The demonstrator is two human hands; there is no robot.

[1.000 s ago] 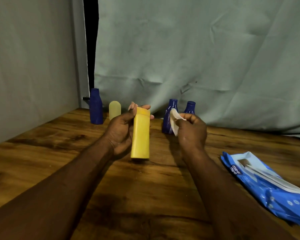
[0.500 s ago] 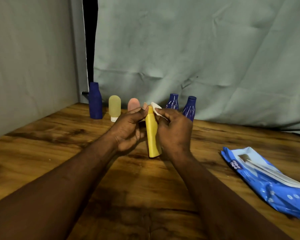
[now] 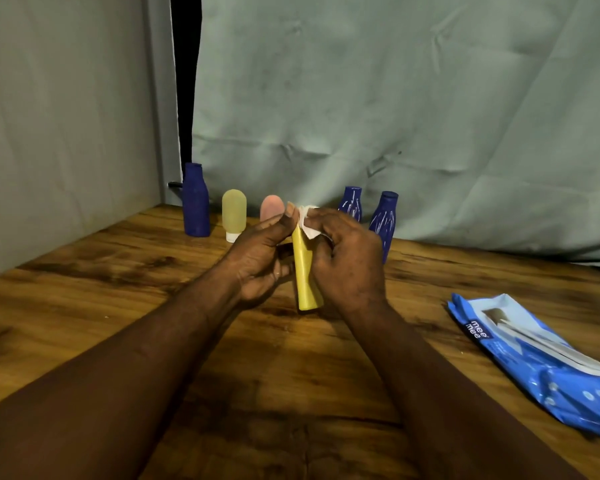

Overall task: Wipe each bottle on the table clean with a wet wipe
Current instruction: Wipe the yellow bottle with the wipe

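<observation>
The left hand [image 3: 257, 259] and the right hand [image 3: 349, 263] meet over the middle of the wooden table [image 3: 84, 306], with a yellow bottle [image 3: 306, 278] standing upright between them. The left hand holds the bottle from its own side, its fingers curled toward the upper part and its fingertips up by the top end. The right hand closes in from the other side and pinches a white wet wipe [image 3: 308, 221] against the top of the bottle, the wipe bunched between thumb and fingers. The bottle's flat base hangs below both palms, close to the table; I cannot tell whether it touches the wood. Beyond the left hand, along the back edge of the table, stand a tall dark blue bottle [image 3: 195, 202], a pale yellow squeeze bottle [image 3: 234, 213] on its white cap, and a pink squeeze bottle [image 3: 272, 208] partly hidden behind the left fingertips. Beyond the right hand stand two ribbed dark blue bottles, one [image 3: 350, 206] just past the knuckles and the other [image 3: 383, 220] beside it, farther to the right. Well off to the right of the right forearm lies a blue wet wipe pack [image 3: 534, 362], flat on the table with its flap side up. A wrinkled grey-green cloth backdrop [image 3: 395, 98] hangs behind everything.
</observation>
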